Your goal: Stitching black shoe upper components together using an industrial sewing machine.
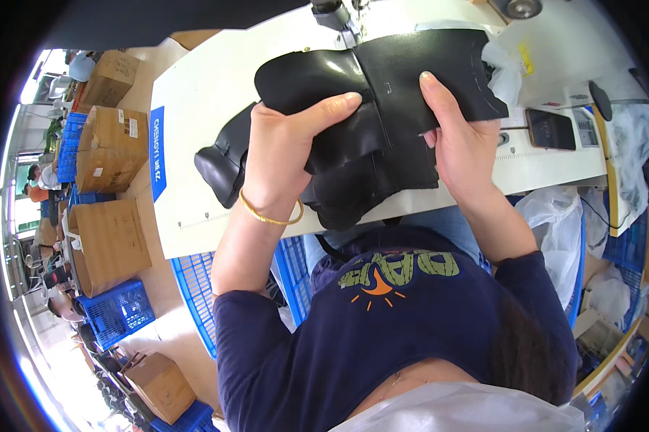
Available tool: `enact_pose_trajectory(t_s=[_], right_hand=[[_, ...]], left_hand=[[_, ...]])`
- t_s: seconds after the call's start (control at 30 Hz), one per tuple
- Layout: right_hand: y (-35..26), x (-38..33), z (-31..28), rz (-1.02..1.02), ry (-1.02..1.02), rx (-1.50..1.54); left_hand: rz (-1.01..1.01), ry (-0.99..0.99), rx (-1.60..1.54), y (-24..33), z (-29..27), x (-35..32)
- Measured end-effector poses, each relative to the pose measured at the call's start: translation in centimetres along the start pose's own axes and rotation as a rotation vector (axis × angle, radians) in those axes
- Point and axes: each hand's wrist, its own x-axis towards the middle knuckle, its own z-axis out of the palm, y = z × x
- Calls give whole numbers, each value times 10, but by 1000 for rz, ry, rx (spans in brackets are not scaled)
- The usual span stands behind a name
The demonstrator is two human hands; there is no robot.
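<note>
Both of my hands grip a black leather-like piece (404,65) with a seam down its middle, raised over the white sewing table. My left hand (288,137) pinches its left part, thumb on top and fingers hidden beneath. On the right, my right hand (457,129) holds it the same way, thumb pressed on the upper face. More black panels hang in folds below the seam and to the left of my left wrist. Just beyond the piece's far edge is the sewing machine's head (332,14); its needle area is partly covered.
A phone (551,129) lies on the white table (195,165) at the right. Blue plastic crates (195,288) stand below the table's near edge. Cardboard boxes (112,147) are stacked on the floor at left. Clear plastic bags (551,223) hang at the right.
</note>
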Motion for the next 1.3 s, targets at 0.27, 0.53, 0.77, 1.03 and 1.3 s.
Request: enact_pose_trajectory(t_s=[0.27,0.53,0.77,1.03,1.3], right_hand=[[-6,45,7,25,17,-33],[2,59,7,-43,17,4],[3,57,6,-41,22,54],[3,56,8,-27,61,60],[-1,54,9,2,33,33]], left_hand=[[35,-19,-22,12,-4,45],[41,16,10,17,0,57],[82,21,41,18,3,56],[134,-9,24,13,1,57],[130,5,38,12,0,57]])
